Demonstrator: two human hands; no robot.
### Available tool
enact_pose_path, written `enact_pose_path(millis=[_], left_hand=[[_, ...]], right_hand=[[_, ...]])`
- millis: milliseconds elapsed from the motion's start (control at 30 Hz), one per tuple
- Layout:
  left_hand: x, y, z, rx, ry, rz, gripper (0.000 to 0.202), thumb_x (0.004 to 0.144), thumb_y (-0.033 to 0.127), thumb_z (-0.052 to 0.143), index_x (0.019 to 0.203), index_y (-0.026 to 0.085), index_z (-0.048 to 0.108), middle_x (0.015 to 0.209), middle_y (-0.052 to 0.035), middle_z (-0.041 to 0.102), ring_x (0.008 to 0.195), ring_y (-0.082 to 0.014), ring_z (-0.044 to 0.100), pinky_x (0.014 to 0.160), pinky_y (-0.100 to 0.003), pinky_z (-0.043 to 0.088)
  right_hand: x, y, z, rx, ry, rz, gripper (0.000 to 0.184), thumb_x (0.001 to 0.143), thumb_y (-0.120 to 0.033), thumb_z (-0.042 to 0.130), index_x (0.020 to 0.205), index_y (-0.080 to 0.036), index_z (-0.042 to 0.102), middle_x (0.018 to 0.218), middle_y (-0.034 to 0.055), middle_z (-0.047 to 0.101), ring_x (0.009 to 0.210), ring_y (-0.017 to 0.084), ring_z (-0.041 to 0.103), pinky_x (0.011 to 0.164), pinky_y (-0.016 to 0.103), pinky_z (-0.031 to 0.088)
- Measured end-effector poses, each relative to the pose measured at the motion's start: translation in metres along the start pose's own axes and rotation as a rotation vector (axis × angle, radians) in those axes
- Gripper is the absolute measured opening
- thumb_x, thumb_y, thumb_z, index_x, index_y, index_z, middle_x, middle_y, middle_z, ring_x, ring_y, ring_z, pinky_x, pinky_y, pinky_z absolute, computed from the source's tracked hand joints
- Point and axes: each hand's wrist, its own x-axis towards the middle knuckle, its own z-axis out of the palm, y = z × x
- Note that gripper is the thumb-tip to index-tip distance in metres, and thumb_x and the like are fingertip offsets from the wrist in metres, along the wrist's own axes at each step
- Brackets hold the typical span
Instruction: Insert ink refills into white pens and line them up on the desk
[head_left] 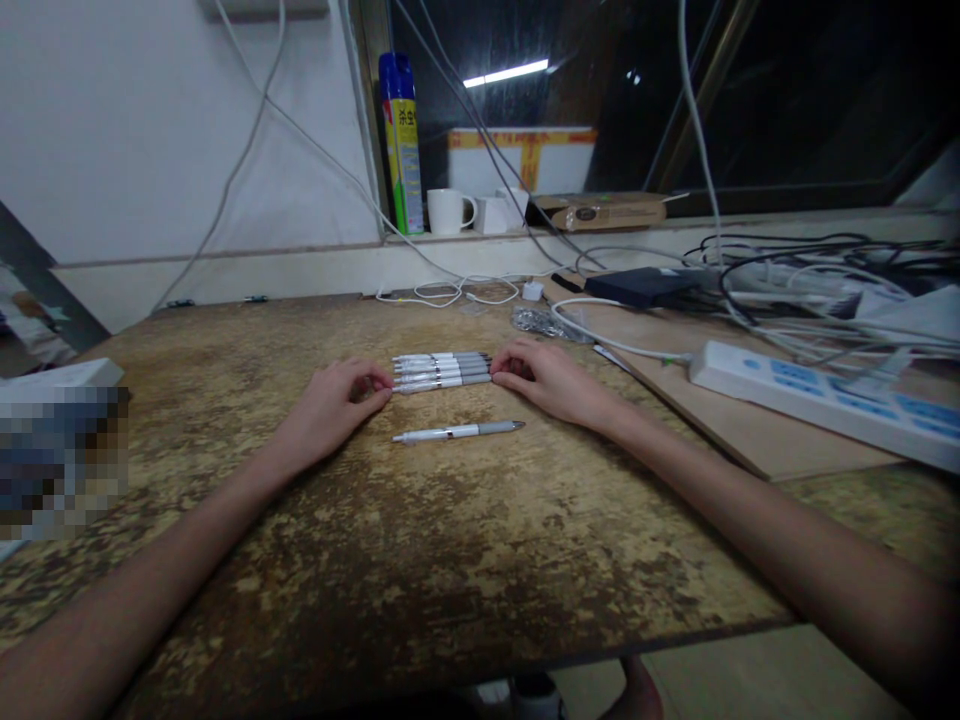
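Several white and grey pens [442, 370] lie side by side in a neat row on the worn brown table [420, 540]. My left hand [334, 405] rests on the table with its curled fingertips against the row's left ends. My right hand [547, 380] rests at the row's right ends, fingers curled and touching the pen tips. One more pen [457, 431] lies alone, a little nearer to me than the row, between my two forearms. Neither hand has lifted a pen.
A white power strip [817, 400] and tangled cables [795, 270] lie on a lighter board at the right. On the window ledge stand a spray can [401, 140], a white mug [448, 211] and a cardboard box [600, 210]. A white object [60, 378] sits at the left edge.
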Motion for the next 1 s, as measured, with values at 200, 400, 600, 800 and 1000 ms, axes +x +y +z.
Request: enact_pose_path(millis=[200, 400, 600, 800, 1000], left_hand=[[0.000, 0.004, -0.001, -0.068, 0.098, 0.019, 0.023, 0.097, 0.038, 0.058, 0.099, 0.018, 0.069, 0.102, -0.0057, 0.062, 0.081, -0.0191, 0.059, 0.076, -0.033, 0.048], [0.000, 0.004, -0.001, -0.149, 0.102, -0.021, 0.025, 0.101, 0.042, 0.052, 0.102, 0.021, 0.064, 0.096, -0.0037, 0.066, 0.085, -0.0212, 0.061, 0.078, -0.034, 0.046], [0.002, 0.014, 0.002, -0.339, 0.081, -0.075, 0.024, 0.101, 0.045, 0.053, 0.105, 0.022, 0.059, 0.092, -0.0020, 0.068, 0.078, -0.0184, 0.059, 0.071, -0.031, 0.044], [0.015, 0.031, -0.001, -0.336, 0.023, 0.048, 0.037, 0.095, 0.037, 0.064, 0.127, 0.022, 0.056, 0.102, -0.0045, 0.067, 0.078, -0.0168, 0.061, 0.066, -0.028, 0.047], [0.036, 0.051, -0.005, -0.048, 0.018, 0.229, 0.020, 0.100, 0.036, 0.056, 0.106, 0.020, 0.067, 0.106, -0.0058, 0.071, 0.090, -0.0202, 0.063, 0.080, -0.032, 0.049]], right_hand=[[0.003, -0.002, 0.004, 0.243, 0.006, 0.103, 0.014, 0.099, -0.026, 0.056, 0.101, -0.016, 0.067, 0.091, 0.0064, 0.071, 0.081, 0.019, 0.063, 0.076, 0.032, 0.047], [0.004, -0.010, 0.003, 0.329, -0.002, 0.092, 0.019, 0.092, -0.027, 0.065, 0.108, -0.016, 0.068, 0.088, 0.0040, 0.069, 0.077, 0.018, 0.061, 0.070, 0.029, 0.046], [0.003, -0.019, -0.006, 0.141, 0.037, 0.011, 0.020, 0.100, -0.030, 0.057, 0.101, -0.016, 0.072, 0.090, 0.0055, 0.073, 0.077, 0.018, 0.059, 0.070, 0.029, 0.040], [0.006, -0.023, -0.012, 0.151, -0.031, 0.022, 0.026, 0.102, -0.033, 0.052, 0.096, -0.017, 0.073, 0.086, 0.0051, 0.072, 0.076, 0.018, 0.058, 0.068, 0.030, 0.039], [0.002, -0.025, -0.014, 0.181, -0.074, 0.049, 0.028, 0.103, -0.039, 0.047, 0.098, -0.019, 0.067, 0.083, 0.0032, 0.068, 0.073, 0.018, 0.057, 0.065, 0.029, 0.040]])
